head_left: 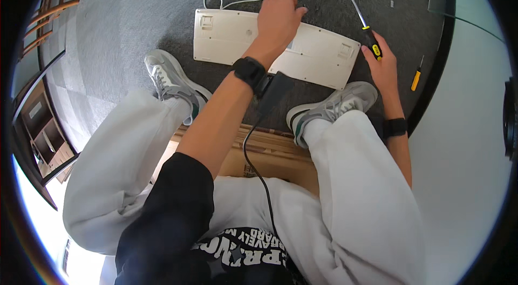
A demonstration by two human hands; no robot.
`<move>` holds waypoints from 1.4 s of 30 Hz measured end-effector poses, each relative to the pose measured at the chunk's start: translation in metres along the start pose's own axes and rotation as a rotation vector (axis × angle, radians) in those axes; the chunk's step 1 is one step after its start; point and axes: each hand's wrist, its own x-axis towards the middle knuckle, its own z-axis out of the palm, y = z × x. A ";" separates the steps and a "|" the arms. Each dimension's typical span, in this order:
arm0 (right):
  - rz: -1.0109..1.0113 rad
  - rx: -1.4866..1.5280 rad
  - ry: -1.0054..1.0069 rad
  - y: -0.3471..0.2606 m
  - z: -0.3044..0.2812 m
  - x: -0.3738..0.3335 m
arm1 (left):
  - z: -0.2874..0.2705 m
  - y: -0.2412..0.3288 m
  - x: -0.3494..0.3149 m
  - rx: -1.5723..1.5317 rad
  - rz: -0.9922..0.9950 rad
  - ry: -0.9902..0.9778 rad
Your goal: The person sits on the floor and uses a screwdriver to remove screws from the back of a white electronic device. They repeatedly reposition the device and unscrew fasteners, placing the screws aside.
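Observation:
An off-white keyboard lies with its underside up on the carpet beyond my feet, small screws dotted over it. My left hand reaches across its middle, with curled fingers just past the far edge and the thumb pointing right. The fingertips are hidden, so whatever they grip cannot be made out. At the keyboard's right end, my right hand is closed around the black and yellow handle of a screwdriver, its metal shaft pointing away from me. From the keyboard's far edge a white cable loops outward.
A smaller yellow-handled screwdriver rests on the carpet at the right. Farther off is a tiny pale piece. A cardboard box sits between my legs. White wall panels rise on the right; wooden furniture stands far left.

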 end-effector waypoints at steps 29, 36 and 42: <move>0.107 0.248 0.148 0.003 0.010 0.020 | -0.133 -0.126 -0.100 -0.885 -0.899 -0.025; 0.108 0.198 0.158 0.006 0.003 0.011 | -0.126 -0.173 -0.116 -1.096 -1.163 0.469; 0.146 0.159 0.103 0.005 -0.007 0.003 | -0.138 -0.144 -0.102 -0.657 -0.881 0.363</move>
